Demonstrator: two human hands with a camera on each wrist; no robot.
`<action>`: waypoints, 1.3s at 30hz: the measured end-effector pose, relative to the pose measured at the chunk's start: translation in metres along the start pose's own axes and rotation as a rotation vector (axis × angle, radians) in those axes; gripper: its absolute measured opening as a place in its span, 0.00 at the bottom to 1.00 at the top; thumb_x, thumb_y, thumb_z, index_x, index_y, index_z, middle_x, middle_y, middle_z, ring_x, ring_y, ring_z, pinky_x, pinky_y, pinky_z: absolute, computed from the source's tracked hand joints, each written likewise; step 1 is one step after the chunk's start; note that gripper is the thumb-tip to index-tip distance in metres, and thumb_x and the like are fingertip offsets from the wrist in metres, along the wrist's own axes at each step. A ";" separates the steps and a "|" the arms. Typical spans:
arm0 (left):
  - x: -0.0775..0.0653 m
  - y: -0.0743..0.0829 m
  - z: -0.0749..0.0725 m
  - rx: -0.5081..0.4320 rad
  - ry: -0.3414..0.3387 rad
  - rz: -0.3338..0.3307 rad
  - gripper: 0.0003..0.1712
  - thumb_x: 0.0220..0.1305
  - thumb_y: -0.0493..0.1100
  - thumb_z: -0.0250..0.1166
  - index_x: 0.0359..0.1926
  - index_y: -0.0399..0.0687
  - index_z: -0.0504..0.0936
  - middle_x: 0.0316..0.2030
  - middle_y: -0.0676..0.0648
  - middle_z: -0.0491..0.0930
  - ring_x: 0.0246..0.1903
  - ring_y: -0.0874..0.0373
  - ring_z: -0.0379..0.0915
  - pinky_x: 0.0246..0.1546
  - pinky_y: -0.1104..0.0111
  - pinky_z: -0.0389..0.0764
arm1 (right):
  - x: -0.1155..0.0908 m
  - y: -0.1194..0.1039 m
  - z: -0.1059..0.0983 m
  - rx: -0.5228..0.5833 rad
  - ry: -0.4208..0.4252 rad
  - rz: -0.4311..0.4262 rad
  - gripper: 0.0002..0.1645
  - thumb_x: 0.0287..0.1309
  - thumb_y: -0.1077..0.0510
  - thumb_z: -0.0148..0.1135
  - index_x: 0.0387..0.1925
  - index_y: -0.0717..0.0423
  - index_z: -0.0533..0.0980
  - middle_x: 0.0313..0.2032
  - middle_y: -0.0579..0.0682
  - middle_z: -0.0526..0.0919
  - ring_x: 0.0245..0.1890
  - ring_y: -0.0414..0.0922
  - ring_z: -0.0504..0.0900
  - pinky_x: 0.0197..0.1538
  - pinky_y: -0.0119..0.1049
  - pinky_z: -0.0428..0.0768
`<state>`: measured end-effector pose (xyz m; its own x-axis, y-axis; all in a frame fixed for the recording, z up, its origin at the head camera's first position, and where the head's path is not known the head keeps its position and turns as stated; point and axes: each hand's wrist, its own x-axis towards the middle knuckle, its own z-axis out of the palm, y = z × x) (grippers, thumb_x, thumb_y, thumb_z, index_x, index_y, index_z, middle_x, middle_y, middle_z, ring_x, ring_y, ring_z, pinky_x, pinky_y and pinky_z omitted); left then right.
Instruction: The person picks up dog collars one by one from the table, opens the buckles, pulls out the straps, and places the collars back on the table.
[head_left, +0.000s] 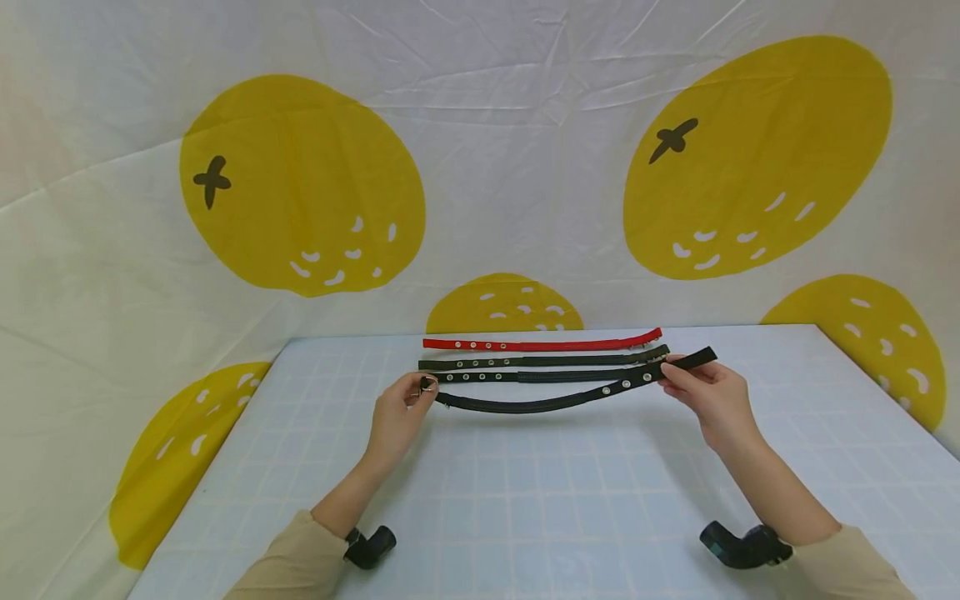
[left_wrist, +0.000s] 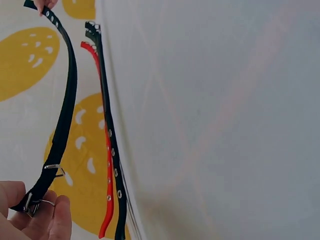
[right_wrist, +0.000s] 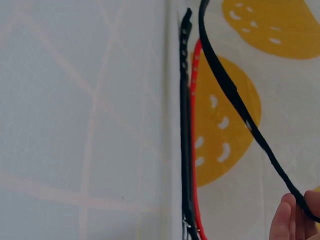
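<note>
A black buckle collar (head_left: 517, 407) hangs in a shallow sag between my two hands, raised above the table. My left hand (head_left: 396, 412) pinches its buckle end; the left wrist view shows the metal buckle (left_wrist: 32, 205) between thumb and fingers, with a metal loop (left_wrist: 55, 170) further along the strap. The other end, with metal eyelets, is pinched by my right hand (head_left: 712, 400), its tip sticking out past the fingers. Just beyond lie a second black collar (head_left: 555, 377), a dark green-black collar (head_left: 450, 364) and a red collar (head_left: 555, 346), side by side.
The table (head_left: 510, 500) has a pale blue checked cover. Behind it hangs a white cloth (head_left: 525, 192) printed with yellow fruit. Black wrist devices (head_left: 371, 547) sit at both wrists, low over the table.
</note>
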<state>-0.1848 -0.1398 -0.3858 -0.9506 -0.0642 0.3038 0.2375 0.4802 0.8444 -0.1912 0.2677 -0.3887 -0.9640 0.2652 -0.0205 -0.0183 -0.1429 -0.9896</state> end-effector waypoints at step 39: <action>0.023 -0.021 0.018 -0.355 0.037 -0.355 0.14 0.64 0.33 0.58 0.49 0.29 0.77 0.38 0.41 0.71 0.29 0.59 0.75 0.31 0.77 0.78 | 0.011 -0.014 -0.003 0.219 0.043 0.435 0.29 0.54 0.61 0.66 0.55 0.56 0.64 0.24 0.43 0.82 0.28 0.39 0.84 0.40 0.30 0.80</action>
<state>-0.2151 -0.1361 -0.4047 -0.9789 -0.2035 -0.0199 -0.0403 0.0966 0.9945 -0.2011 0.2759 -0.3756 -0.8828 0.1744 -0.4362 0.3245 -0.4450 -0.8347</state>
